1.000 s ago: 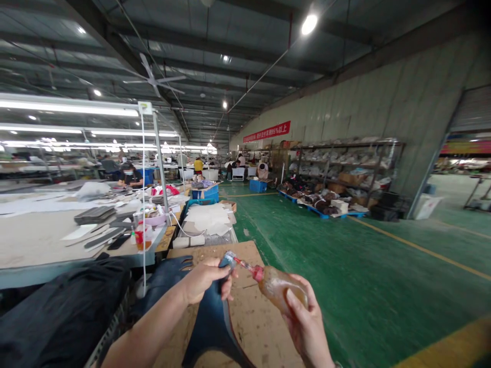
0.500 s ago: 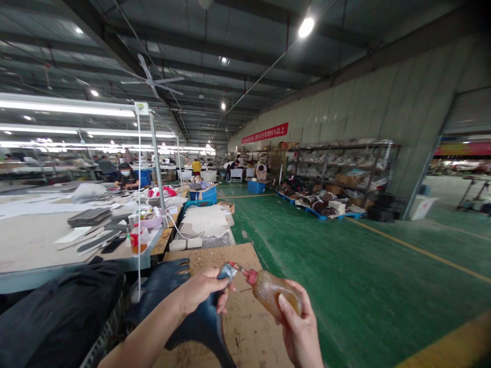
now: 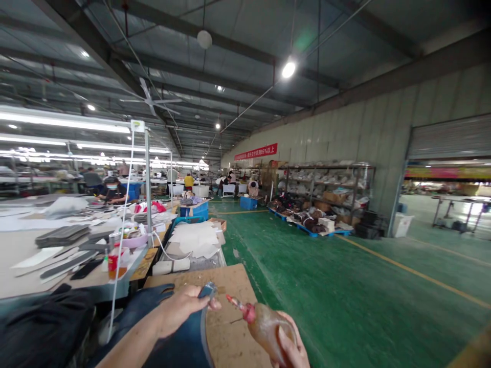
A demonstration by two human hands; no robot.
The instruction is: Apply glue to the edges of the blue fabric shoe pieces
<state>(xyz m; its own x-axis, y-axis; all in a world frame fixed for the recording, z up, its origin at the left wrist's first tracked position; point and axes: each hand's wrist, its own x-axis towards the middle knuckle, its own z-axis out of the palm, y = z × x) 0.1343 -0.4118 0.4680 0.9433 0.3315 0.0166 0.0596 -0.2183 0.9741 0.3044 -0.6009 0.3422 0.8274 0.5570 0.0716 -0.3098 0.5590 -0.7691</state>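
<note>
Left hand [image 3: 178, 309]: fingers closed in a pinch, thumb on top, on the end of a dark blue piece [image 3: 184, 340]. Piece runs back under the left forearm, over the near counter [image 3: 230, 340]; pinched end is up above the counter, pointing forward. Right hand [image 3: 293, 347]: fingers wrapped round a bottle [image 3: 264, 327], amber-brown, tipped over, red cap and nozzle [image 3: 235, 301] aimed at the pinched end. Nozzle tip near that end, clear gap, not touching.

Progress: looks partway, judging by both things in hand and nozzle at the ready. Done, probably: some liquid on the piece's end, which looks paler and a bit shiny; too small and blurred to tell how much, or whether it's wet. No drop visible in the gap. Left: piece not set down or joined to anything, bottle not put away. Whether the end needs more, can't tell. Bottle's fill level unclear too.

Another dark piece with a slit edge, the slit piece [image 3: 151, 294], lies left of the held one, partly behind the forearm, in neither hand; can't tell if it's worked. Pale sheets [image 3: 195, 237] beyond the near counter; red cup [image 3: 116, 263] on the side counter.
</note>
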